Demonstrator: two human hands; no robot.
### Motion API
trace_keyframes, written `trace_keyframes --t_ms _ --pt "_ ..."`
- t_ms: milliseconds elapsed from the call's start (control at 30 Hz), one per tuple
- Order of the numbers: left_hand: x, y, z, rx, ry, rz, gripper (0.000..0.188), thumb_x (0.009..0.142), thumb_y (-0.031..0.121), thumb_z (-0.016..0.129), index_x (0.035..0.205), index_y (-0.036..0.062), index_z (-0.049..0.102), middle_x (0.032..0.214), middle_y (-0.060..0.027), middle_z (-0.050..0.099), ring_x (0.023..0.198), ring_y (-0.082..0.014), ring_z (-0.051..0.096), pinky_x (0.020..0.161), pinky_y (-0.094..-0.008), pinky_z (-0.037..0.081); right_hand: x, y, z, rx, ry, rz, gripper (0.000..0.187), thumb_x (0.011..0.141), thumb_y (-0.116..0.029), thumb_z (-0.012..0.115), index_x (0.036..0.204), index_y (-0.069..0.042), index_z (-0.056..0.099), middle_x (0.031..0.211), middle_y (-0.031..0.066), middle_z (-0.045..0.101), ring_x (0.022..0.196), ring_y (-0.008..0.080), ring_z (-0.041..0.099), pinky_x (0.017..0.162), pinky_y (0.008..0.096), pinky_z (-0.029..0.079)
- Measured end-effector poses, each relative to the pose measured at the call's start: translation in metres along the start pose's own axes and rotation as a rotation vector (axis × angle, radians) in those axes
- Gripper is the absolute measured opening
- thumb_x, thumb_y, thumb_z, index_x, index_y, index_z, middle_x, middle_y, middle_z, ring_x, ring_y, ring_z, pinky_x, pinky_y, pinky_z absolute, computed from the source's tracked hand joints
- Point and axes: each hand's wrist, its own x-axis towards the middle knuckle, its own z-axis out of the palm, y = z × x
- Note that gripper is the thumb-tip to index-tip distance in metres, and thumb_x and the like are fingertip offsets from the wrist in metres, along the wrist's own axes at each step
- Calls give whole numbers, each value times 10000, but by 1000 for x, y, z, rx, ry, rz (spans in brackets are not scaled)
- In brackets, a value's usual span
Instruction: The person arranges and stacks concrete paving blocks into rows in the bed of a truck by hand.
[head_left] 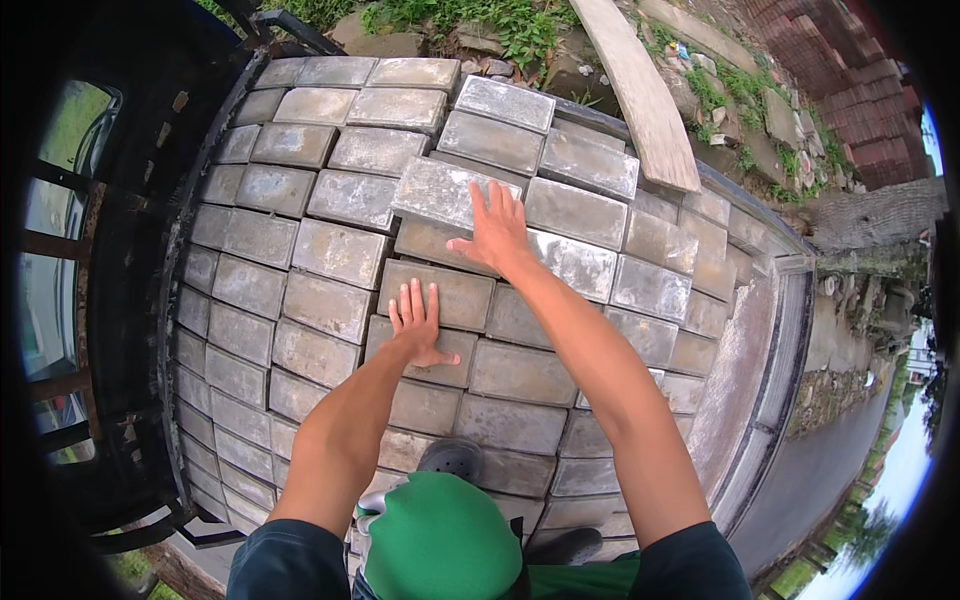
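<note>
While my right grip (pixel 498 232) lies spread, unclenched, on the pale block (pixel 432 190) atop the stack (pixel 335 250), my left grip (pixel 414 328) rests flat on brown blocks (pixel 464 296); even pressure — no pinched skin — should steady it.

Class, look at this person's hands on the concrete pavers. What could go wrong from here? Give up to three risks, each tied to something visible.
1. The bare right hand rests on a raised paver beside a lower paver; fingers might get pinched if it shifts.
2. The surrounding pavers form an uneven surface with gaps, so the dark clog might catch or slip.
3. The wooden plank overlaps the stack's edge without visible fastening; it might slide if knocked.
</note>
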Motion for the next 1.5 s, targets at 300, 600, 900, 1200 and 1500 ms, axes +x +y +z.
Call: trace_keyframes --t_ms 300,600,900,1200,1500 --pt "4 3 0 -6 -18 6 1489 648 698 779 1518 13 -217 1555 -341 -229 1441 -500 -233 1139 -647 -79 50 12 -6 -176 -180 -97 1252 598 -609 851 1566 -149 204 1422 178 409 1365 346 347 1130 594 232" --pt "6 0 7 -3 4 -14 1539 611 721 785 1505 21 -253 1544 -332 -273 1429 -487 -277 1128 -647 -102 46 8 -1 -194 -260 -59 1247 600 -476 862 1578 -161 155 1306 163 483 1199 309 475 950 484 377" --pt "7 1 8 -1 -11 -26 1582 581 714 810 1489 27 -288 1528 -326 -313 1411 -455 -338 1131 -612 -125 -15 -6 -1 -151 -155 16 1149 630 -467 819 1552 -106 234 1216 205 503 1099 338 503 867 480 395" --pt "12 -3 19 56 95 -32 1605 556 701 836 1493 49 -293 1551 -301 -286 1435 -452 -293 1126 -637 -94 -153 45 -32 -98 -122 206 1139 604 -401 851 1530 -81 271 1197 226 496 1089 348 493 854 471 370" --pt "14 18 11 160 34 -125 1578 584 719 811 1492 78 -309 1556 -289 -292 1449 -439 -273 1157 -592 -83 -364 115 -51 -70 -130 349 1129 685 -441 827 1565 -126 194 1393 264 404 1253 396 426 996 525 355"
